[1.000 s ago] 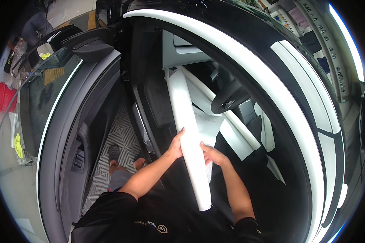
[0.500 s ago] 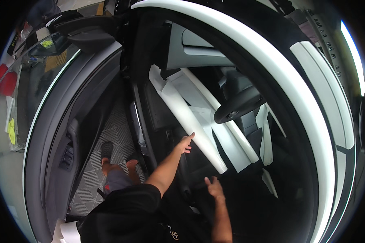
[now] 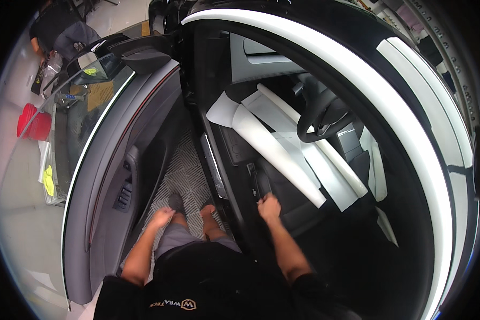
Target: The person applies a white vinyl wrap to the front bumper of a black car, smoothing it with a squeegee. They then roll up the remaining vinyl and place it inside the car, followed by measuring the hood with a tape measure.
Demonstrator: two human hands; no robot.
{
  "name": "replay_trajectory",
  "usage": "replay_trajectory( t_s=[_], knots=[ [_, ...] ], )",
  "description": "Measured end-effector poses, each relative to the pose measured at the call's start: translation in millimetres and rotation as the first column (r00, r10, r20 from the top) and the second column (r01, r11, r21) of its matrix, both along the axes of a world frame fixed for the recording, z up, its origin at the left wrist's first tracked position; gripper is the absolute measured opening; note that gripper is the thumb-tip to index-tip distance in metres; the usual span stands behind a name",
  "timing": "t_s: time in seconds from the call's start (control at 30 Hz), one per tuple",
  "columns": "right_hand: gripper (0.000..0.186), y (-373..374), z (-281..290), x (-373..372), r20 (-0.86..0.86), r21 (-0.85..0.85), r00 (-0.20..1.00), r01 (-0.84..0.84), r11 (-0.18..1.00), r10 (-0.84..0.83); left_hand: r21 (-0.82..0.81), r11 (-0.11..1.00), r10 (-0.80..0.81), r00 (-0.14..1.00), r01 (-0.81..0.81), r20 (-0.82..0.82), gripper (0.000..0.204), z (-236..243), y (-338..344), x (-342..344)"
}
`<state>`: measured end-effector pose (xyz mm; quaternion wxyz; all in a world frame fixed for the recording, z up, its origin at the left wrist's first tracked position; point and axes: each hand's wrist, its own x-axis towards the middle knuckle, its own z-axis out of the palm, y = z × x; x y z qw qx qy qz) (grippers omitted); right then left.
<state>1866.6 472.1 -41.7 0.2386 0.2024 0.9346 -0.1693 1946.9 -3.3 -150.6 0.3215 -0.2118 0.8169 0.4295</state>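
Note:
Low in front of me, above my legs, my left hand (image 3: 162,215) hangs with its fingers curled in; nothing shows in it. My right hand (image 3: 270,207) is closed, at the lower outer side of the dark car seat (image 3: 282,186), beside the black seat-side trim (image 3: 256,182). What its fingers hold, if anything, is hidden. Across the seat lies a white roll (image 3: 277,148), with a loose flap spread at its far end. Next to it, toward the steering wheel (image 3: 325,120), rest flat whitish sheets (image 3: 330,184) and a second, thinner roll (image 3: 349,174). Neither hand touches the rolls.
The car door (image 3: 104,160) stands open on my left, its mirror (image 3: 144,53) at the far end. Beyond the glass are a red bucket (image 3: 34,122), a yellow-green cloth (image 3: 48,180) and another person (image 3: 64,29) bending. The white-edged door frame (image 3: 405,122) arches over the right.
My left hand has left the white roll and moved back left over my legs. My right hand has moved up to the seat's side and curled. The view has shifted; the roll's far flap is spread wider.

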Motion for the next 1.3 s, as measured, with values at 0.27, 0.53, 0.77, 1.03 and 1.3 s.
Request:
replay_trajectory(
  t_s=[0.27,0.53,0.77,1.03,1.3],
  knots=[
    [0.045,48,41,-68,-0.353,0.435,0.887,-0.125,0.892,0.296,-0.118,0.988,0.133,0.944,-0.102,0.302,0.016,35,-153,228],
    [0.099,86,90,-47,0.019,0.585,1.000,0.004,0.811,-0.019,-0.001,0.801,0.577,0.774,-0.598,0.261,0.032,72,-154,336],
    [0.070,109,76,-36,0.043,0.644,0.978,-0.184,0.742,0.205,0.028,0.744,0.589,0.676,-0.667,0.443,0.008,118,-231,497],
    [0.045,84,58,-15,-0.216,0.702,0.944,-0.028,0.711,0.251,-0.193,0.664,0.745,0.662,-0.723,0.084,0.017,129,-203,433],
    [0.093,62,61,-16,-0.097,0.690,0.990,-0.007,0.724,0.102,-0.004,0.923,0.383,0.923,-0.384,-0.046,0.040,138,-130,329]
  ],
)
